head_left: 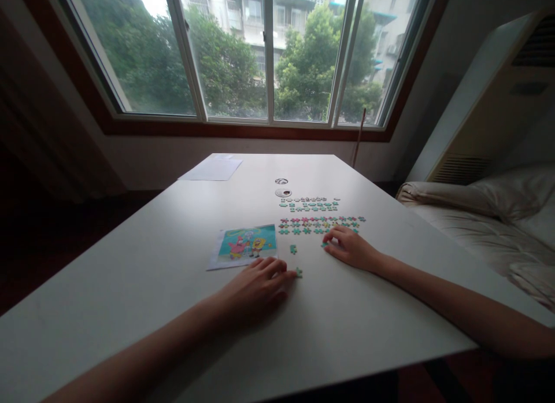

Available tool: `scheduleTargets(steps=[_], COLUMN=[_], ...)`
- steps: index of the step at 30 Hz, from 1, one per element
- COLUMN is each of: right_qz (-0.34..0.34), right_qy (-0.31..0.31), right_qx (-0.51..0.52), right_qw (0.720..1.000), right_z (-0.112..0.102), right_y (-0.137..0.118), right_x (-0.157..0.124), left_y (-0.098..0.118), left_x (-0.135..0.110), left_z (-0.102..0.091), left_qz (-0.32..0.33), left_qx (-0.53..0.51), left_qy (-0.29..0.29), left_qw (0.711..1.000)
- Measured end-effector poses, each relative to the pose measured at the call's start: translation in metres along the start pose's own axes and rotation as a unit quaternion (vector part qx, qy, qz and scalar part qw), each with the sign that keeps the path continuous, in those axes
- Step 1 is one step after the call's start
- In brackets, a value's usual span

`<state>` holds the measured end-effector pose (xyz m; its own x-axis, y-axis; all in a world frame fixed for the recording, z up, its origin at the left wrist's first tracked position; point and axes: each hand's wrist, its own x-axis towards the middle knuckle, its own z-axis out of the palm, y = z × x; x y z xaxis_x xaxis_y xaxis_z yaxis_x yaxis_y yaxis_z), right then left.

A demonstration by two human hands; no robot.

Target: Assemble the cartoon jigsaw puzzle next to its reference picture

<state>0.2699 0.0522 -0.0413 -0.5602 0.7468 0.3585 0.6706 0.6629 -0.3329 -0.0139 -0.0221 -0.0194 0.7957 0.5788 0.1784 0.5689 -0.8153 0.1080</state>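
head, 2 hands (267, 280), at 2 puzzle pieces (299, 272)

We see only a sliver of the puzzle piece (324, 245) at the right hand (346, 247); the fingers hide the rest. The left hand (264, 281) covers the near right corner of the picture sheet (248, 243). Prints on the rowed pieces (307, 231) are too small for us to tell. Our view's edges cut off the window (269, 50) and sofa (477, 215).
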Motion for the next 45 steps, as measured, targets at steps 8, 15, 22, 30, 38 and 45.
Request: scheduleTargets(steps=[8, 15, 22, 30, 38, 45], right_qz=[0.004, 0.002, 0.002, 0.002, 0.003, -0.004], right_qy=[-0.004, -0.004, -0.006, -0.007, -0.016, -0.022], right_qx=[0.001, -0.001, -0.004, -0.004, -0.008, -0.010], right_qw=[1.000, 1.000, 1.000, 1.000, 1.000, 1.000], right_z=[-0.0003, 0.0000, -0.0006, -0.0004, -0.0021, -0.0037], right_y=[-0.0007, -0.0001, 0.0009, 0.0011, 0.0005, 0.0003], right_x=[0.0002, -0.0002, -0.0005, 0.0007, 0.0002, 0.0011], left_y=[-0.0056, -0.0072, -0.0101, -0.0083, -0.0071, -0.0072], left_x=[-0.0013, -0.0030, -0.0057, -0.0054, -0.0034, -0.0038], left_z=[-0.0006, -0.0009, -0.0019, -0.0040, -0.0062, -0.0072], left_qz=[0.022, 0.033, 0.040, 0.048, 0.050, 0.058], left_qx=[0.004, 0.014, 0.036, 0.022, 0.011, 0.009], left_qy=[-0.021, -0.017, -0.019, -0.024, -0.027, -0.021], left_qw=[1.000, 0.999, 0.998, 0.998, 0.998, 0.998])
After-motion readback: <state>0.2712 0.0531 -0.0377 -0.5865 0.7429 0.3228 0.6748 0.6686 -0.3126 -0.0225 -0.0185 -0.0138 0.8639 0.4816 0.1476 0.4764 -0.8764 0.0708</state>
